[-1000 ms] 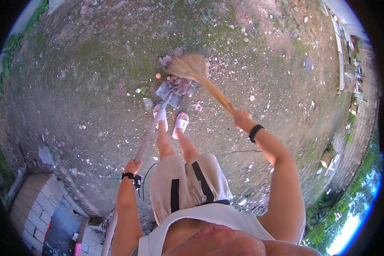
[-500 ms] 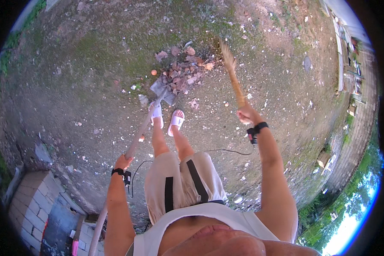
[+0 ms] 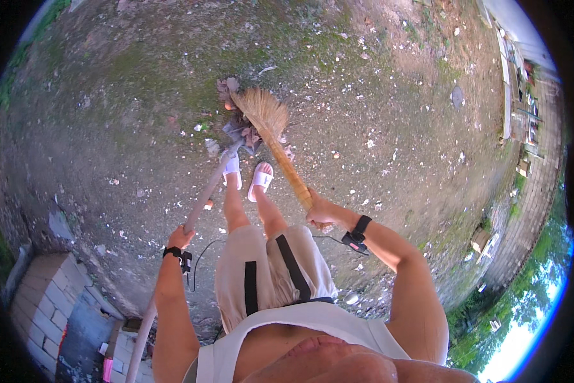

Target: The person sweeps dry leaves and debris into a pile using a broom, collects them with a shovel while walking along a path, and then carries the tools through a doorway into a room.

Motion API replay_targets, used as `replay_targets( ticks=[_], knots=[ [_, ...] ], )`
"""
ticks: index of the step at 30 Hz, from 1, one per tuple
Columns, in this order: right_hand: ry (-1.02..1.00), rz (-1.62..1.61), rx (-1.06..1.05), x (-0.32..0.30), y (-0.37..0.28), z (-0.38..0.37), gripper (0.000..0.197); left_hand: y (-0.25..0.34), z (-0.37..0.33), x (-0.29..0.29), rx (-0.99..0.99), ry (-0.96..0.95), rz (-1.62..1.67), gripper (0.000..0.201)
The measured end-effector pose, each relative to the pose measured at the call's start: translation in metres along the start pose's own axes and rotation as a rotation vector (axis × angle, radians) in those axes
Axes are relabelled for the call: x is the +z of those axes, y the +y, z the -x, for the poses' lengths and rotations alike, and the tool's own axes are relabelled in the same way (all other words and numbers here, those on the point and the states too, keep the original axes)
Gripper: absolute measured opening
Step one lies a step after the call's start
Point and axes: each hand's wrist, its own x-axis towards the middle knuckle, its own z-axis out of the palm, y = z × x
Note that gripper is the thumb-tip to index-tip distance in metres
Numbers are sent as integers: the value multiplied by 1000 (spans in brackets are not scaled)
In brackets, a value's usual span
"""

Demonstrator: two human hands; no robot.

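My left hand (image 3: pixel 181 238) is wrapped around the long pole of a shovel (image 3: pixel 205 193). The shovel's grey blade lies on the ground just ahead of my feet, partly covered by leaves and bristles. In my right hand (image 3: pixel 320 210) is the handle of a straw broom (image 3: pixel 261 113). Its fanned bristles rest over the pile of dry leaves (image 3: pixel 228 90) and hide most of it. Some brown leaves show at the bristles' far left edge, others between the broom and the blade.
Dirt ground with moss and scattered pale bits surrounds my white slippers (image 3: pixel 260 182). A grey block structure (image 3: pixel 51 300) stands at the lower left. A brick-paved strip (image 3: pixel 536 210) curves along the right. A thin black cable (image 3: pixel 201 258) hangs near my legs.
My right hand has swung the broom leftward and inward, from right of the leaves to on top of them. The leaf pile has shifted left toward the shovel blade. The shovel has barely moved.
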Motion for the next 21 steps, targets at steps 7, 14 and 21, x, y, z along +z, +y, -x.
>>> replay_targets(
  ticks=[7, 14, 21],
  knots=[
    [-51, -42, 33, -22, 10, 0, 96, 78, 65, -23, 18, -272, 367, 31],
    [-17, 3, -38, -15, -8, 17, 89, 63, 82, 20, 68, -229, 410, 25],
    [9, 286, -16, 9, -44, 82, 98, 22, 143, 35, 94, -169, 530, 28]
  ],
)
